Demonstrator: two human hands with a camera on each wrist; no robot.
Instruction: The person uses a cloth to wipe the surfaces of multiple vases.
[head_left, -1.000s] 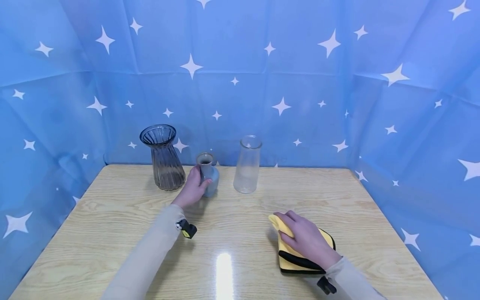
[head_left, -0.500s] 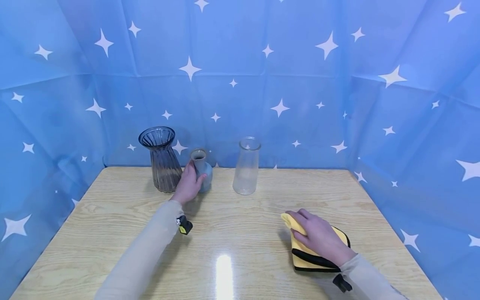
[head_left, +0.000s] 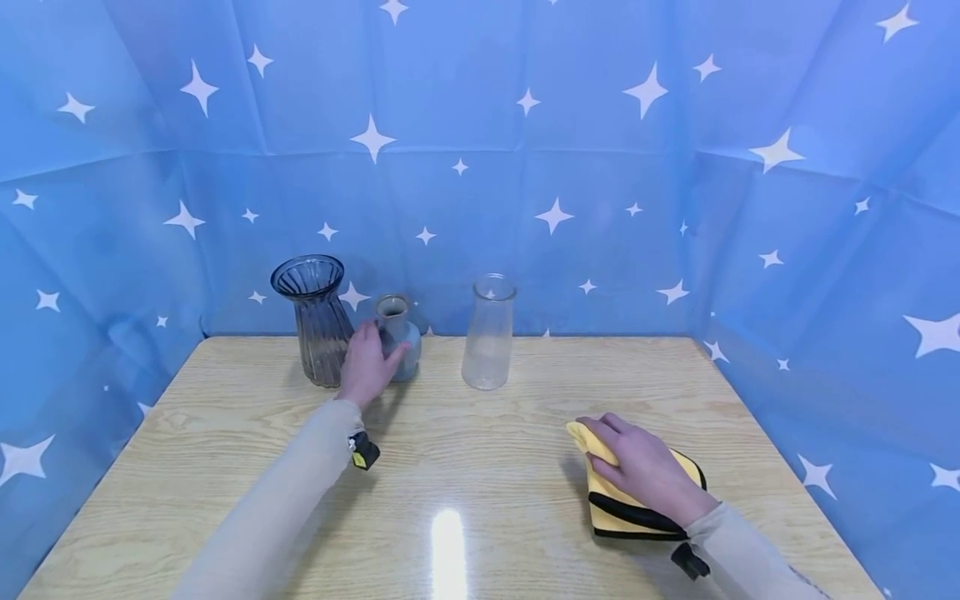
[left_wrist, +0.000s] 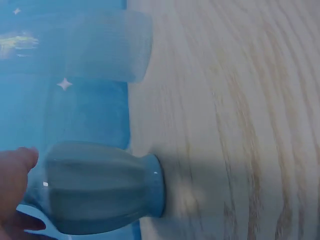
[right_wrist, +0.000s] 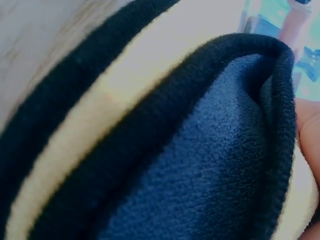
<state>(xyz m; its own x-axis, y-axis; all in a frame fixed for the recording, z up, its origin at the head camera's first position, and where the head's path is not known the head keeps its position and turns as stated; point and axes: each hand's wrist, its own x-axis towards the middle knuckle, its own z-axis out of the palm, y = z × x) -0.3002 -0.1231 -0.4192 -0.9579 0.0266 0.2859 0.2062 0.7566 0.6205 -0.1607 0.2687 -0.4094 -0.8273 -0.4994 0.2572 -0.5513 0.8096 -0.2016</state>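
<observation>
A small blue-grey ceramic vase (head_left: 406, 337) with a narrow neck stands upright on the table, between a ribbed smoky glass vase (head_left: 318, 333) and a clear glass vase (head_left: 487, 350). My left hand (head_left: 365, 365) is at its left side, thumb and fingers spread around the neck and shoulder. In the left wrist view the thumb (left_wrist: 25, 159) looks loose beside the small vase (left_wrist: 105, 187), whose base meets the tabletop. My right hand (head_left: 651, 471) grips a folded yellow cloth (head_left: 630, 508) with black edging. The right wrist view shows its dark blue side (right_wrist: 200, 165).
The pale wood table (head_left: 480, 467) carries a bright light reflection near its front. A blue curtain (head_left: 480, 192) with white stars encloses the back and both sides. The clear glass vase stands to the right of the small one, a gap apart.
The small vase has moved left, nearer the smoky glass vase, and stands on the table. My left hand's grip on it has loosened. My right hand has shifted right with the cloth.
</observation>
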